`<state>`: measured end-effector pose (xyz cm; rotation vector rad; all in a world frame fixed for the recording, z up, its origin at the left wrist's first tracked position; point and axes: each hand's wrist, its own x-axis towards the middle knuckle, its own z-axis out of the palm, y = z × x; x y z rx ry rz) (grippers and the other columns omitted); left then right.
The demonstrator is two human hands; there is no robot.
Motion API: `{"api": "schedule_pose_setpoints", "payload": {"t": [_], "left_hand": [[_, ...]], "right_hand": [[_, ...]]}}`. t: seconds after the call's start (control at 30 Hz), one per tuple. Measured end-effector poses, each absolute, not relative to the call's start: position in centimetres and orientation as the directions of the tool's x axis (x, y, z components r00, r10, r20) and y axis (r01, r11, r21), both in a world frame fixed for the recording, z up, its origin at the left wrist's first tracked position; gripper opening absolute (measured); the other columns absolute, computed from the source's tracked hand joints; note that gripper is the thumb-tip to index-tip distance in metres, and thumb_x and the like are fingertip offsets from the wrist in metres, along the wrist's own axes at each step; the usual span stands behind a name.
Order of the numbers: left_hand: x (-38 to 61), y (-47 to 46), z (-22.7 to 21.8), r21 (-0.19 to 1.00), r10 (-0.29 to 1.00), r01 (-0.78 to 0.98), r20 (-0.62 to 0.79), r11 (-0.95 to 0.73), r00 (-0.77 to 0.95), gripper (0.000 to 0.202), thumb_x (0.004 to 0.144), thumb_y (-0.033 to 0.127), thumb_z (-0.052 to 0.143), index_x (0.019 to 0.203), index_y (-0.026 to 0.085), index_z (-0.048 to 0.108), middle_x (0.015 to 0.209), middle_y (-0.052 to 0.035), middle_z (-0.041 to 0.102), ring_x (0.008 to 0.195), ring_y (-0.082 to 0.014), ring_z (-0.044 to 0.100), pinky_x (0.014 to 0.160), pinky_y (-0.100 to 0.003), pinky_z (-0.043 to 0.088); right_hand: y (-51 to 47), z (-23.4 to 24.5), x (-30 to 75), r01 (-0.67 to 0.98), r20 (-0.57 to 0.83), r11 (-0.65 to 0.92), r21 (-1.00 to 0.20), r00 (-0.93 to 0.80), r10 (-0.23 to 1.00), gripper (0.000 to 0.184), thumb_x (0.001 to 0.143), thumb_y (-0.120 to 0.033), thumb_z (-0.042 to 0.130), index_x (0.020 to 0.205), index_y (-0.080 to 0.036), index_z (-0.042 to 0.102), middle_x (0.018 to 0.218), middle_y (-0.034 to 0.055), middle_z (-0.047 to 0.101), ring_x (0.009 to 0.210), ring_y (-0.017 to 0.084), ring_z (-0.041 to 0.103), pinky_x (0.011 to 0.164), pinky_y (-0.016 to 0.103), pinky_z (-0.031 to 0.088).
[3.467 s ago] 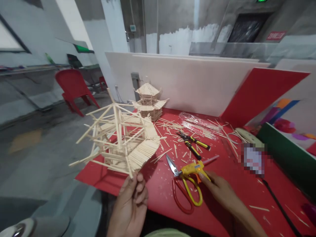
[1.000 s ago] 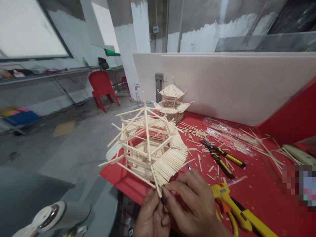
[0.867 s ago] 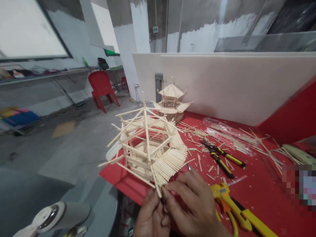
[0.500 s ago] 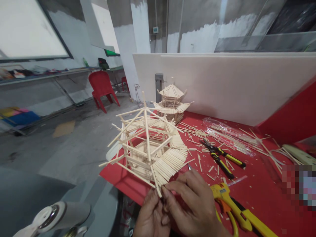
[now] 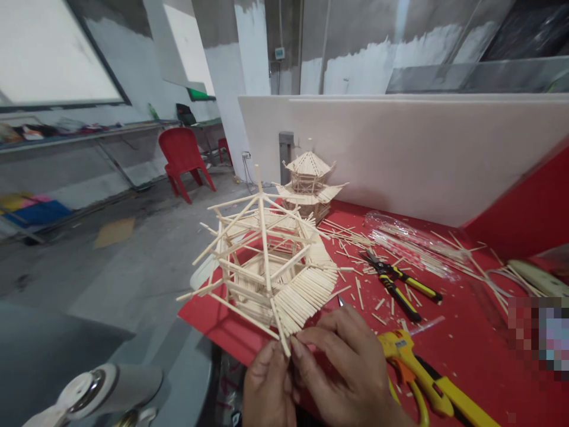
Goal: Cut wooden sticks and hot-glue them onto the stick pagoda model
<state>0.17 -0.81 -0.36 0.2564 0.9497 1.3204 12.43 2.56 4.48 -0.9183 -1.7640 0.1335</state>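
Note:
A pagoda model point(image 5: 288, 270) of thin wooden sticks stands at the red table's near left, its upper roof an open frame and its lower eave partly covered with sticks laid side by side. At the eave's near corner, my left hand point(image 5: 270, 379) is closed, fingertips pinching around the projecting corner stick point(image 5: 283, 341). Close beside it my right hand point(image 5: 349, 362) pinches the end of a wooden stick at the eave's edge, mostly hidden by the fingers. Both hands' fingertips nearly meet beneath the corner.
A second pagoda model point(image 5: 310, 184) with covered roofs stands behind. To the right lie yellow-and-black cutters point(image 5: 398, 284), loose sticks, a plastic bag of sticks point(image 5: 411, 246) and a yellow glue gun point(image 5: 418, 370). A white bottle point(image 5: 115, 385) is at lower left; a white board point(image 5: 400, 154) rises behind.
My left hand has turned slightly and its fingers have shifted at the corner. My right hand stays almost in place, and the pagoda model has barely moved.

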Motion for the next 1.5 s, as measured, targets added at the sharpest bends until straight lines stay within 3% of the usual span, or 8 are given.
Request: {"api": "schedule_pose_setpoints", "payload": {"t": [0.33, 0.67, 0.83, 1.1, 1.5], "left_hand": [[0.5, -0.7, -0.2, 0.772, 0.919, -0.591, -0.375, 0.234, -0.126, 0.028, 0.073, 0.045, 0.081, 0.082, 0.019, 0.077, 0.069, -0.0055, 0.069, 0.071, -0.023, 0.064, 0.061, -0.028, 0.049], [0.5, -0.7, -0.1, 0.761, 0.916, -0.606, -0.381, 0.233, -0.127, 0.025, 0.072, 0.044, 0.082, 0.08, 0.02, 0.078, 0.07, -0.006, 0.069, 0.076, -0.0242, 0.064, 0.062, -0.028, 0.05], [0.5, -0.7, 0.1, 0.798, 0.919, -0.557, -0.367, 0.23, -0.147, 0.032, 0.072, 0.05, 0.081, 0.078, 0.018, 0.077, 0.068, -0.0057, 0.069, 0.07, -0.0218, 0.063, 0.061, -0.027, 0.051], [0.3, -0.7, 0.4, 0.841, 0.924, -0.494, -0.342, 0.22, -0.17, 0.04, 0.071, 0.056, 0.079, 0.078, 0.017, 0.077, 0.077, -0.0077, 0.074, 0.07, -0.0217, 0.065, 0.074, -0.032, 0.055], [0.2, -0.6, 0.9, 0.87, 0.928, -0.432, -0.336, 0.239, -0.163, 0.04, 0.07, 0.055, 0.079, 0.082, 0.016, 0.078, 0.08, -0.0096, 0.074, 0.08, -0.0261, 0.067, 0.08, -0.035, 0.055]], "right_hand": [[2.7, 4.5, 12.2, 0.512, 0.765, 0.693, -0.507, -0.104, 0.636, 0.01, 0.084, -0.008, 0.063, 0.083, -0.017, 0.068, 0.069, 0.0025, 0.059, 0.067, 0.015, 0.051, 0.062, 0.032, 0.038], [2.6, 4.4, 12.2, 0.507, 0.77, 0.702, -0.501, -0.108, 0.628, 0.011, 0.084, -0.008, 0.062, 0.084, -0.017, 0.068, 0.068, 0.0026, 0.058, 0.066, 0.016, 0.051, 0.062, 0.032, 0.037], [2.6, 4.5, 12.1, 0.514, 0.773, 0.7, -0.496, -0.105, 0.625, 0.01, 0.084, -0.009, 0.063, 0.084, -0.018, 0.068, 0.068, 0.0022, 0.059, 0.066, 0.016, 0.052, 0.063, 0.032, 0.037], [2.6, 4.6, 12.1, 0.498, 0.781, 0.712, -0.494, -0.106, 0.616, 0.009, 0.083, -0.007, 0.065, 0.086, -0.015, 0.068, 0.07, 0.0028, 0.061, 0.067, 0.015, 0.052, 0.064, 0.032, 0.038], [2.7, 4.6, 11.9, 0.502, 0.782, 0.724, -0.474, -0.138, 0.608, 0.011, 0.083, -0.009, 0.062, 0.089, -0.015, 0.069, 0.07, 0.0039, 0.059, 0.066, 0.016, 0.049, 0.061, 0.033, 0.034]]}}
